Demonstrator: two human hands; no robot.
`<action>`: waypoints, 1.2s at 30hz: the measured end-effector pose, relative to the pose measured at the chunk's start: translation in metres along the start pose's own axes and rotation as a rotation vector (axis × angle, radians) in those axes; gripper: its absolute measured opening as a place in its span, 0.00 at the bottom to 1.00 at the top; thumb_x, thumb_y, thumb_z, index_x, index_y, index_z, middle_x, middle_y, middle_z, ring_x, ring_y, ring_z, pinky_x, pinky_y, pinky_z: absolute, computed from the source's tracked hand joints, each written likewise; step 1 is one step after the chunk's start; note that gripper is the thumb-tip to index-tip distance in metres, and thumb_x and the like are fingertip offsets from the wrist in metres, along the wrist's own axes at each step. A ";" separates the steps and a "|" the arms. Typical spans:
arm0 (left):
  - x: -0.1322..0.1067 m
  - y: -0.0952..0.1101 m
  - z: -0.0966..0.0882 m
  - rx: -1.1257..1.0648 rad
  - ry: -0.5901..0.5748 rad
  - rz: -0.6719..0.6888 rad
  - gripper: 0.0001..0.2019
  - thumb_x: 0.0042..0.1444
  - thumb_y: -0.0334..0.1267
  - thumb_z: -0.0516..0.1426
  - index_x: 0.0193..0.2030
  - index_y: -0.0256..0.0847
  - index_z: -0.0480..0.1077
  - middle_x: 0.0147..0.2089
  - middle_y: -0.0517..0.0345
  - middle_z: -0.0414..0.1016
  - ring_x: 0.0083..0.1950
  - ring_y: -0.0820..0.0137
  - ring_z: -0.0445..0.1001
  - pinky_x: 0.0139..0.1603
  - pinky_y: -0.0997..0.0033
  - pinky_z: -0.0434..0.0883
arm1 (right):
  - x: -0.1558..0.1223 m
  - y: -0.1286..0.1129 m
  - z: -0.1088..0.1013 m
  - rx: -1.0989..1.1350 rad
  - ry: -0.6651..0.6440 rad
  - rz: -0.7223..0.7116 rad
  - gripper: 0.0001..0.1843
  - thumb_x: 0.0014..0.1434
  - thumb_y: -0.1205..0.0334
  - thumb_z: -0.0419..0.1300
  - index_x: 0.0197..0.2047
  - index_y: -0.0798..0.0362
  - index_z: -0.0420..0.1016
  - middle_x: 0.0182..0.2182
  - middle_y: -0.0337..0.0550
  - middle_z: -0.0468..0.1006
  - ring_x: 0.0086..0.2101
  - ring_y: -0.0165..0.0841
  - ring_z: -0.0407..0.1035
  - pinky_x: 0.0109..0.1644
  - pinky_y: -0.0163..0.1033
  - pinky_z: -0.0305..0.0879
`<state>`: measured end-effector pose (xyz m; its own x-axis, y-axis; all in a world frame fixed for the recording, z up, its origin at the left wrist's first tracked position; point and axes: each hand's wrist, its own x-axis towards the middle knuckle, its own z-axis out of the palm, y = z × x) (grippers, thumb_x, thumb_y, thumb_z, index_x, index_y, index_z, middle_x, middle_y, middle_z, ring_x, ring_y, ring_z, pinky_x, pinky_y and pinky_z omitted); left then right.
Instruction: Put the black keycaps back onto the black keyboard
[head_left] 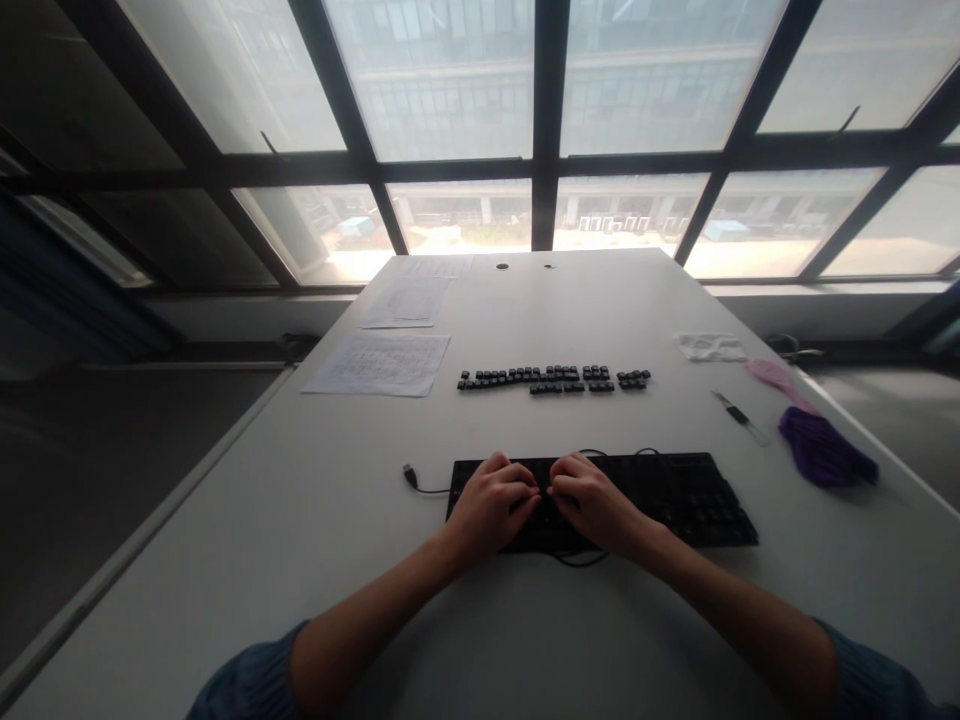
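A black keyboard (697, 500) lies on the white table in front of me, with many of its keys looking bare in the shade. Over its left-middle part, my left hand (491, 505) is closed, fingertips pinched together. My right hand (592, 505) sits just right of it, also closed in a pinch, its tips close to the left ones. Whatever the fingertips hold, if anything, is too small and dark to make out. Beyond the keyboard, loose black keycaps (517, 377) are laid out in rows. The keyboard's cable ends in a USB plug (409, 477) at its left.
Written sheets of paper (379, 365) lie at the left. Along the right side are a white packet (711, 348), a slim tool with a dark handle (738, 414), a pink cloth (776, 378) and a purple cloth (825, 450). Large windows rise behind the table.
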<state>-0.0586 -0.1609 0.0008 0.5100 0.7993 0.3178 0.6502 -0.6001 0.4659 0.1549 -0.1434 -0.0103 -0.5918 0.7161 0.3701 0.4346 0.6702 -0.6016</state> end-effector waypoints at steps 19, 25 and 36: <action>-0.002 0.003 0.003 0.031 0.023 0.018 0.09 0.63 0.36 0.58 0.35 0.45 0.80 0.43 0.55 0.80 0.43 0.64 0.69 0.51 0.57 0.70 | 0.001 -0.006 -0.007 -0.098 -0.070 -0.040 0.08 0.63 0.72 0.59 0.35 0.51 0.76 0.38 0.47 0.74 0.43 0.40 0.66 0.49 0.46 0.69; -0.005 0.002 0.007 0.082 0.029 0.013 0.09 0.64 0.37 0.58 0.35 0.45 0.79 0.44 0.54 0.77 0.46 0.62 0.68 0.51 0.57 0.70 | -0.001 -0.010 -0.005 -0.179 -0.076 -0.024 0.08 0.63 0.70 0.59 0.32 0.52 0.75 0.37 0.47 0.73 0.42 0.40 0.66 0.48 0.46 0.69; -0.003 0.006 0.006 0.152 0.021 -0.002 0.10 0.64 0.36 0.57 0.33 0.43 0.78 0.42 0.52 0.73 0.47 0.61 0.67 0.49 0.57 0.69 | 0.001 -0.009 -0.010 -0.219 -0.103 -0.006 0.08 0.63 0.67 0.60 0.32 0.51 0.77 0.38 0.46 0.75 0.42 0.40 0.66 0.48 0.46 0.68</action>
<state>-0.0530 -0.1670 -0.0027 0.4979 0.8001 0.3346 0.7299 -0.5949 0.3367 0.1574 -0.1466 0.0021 -0.6559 0.6960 0.2923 0.5615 0.7086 -0.4273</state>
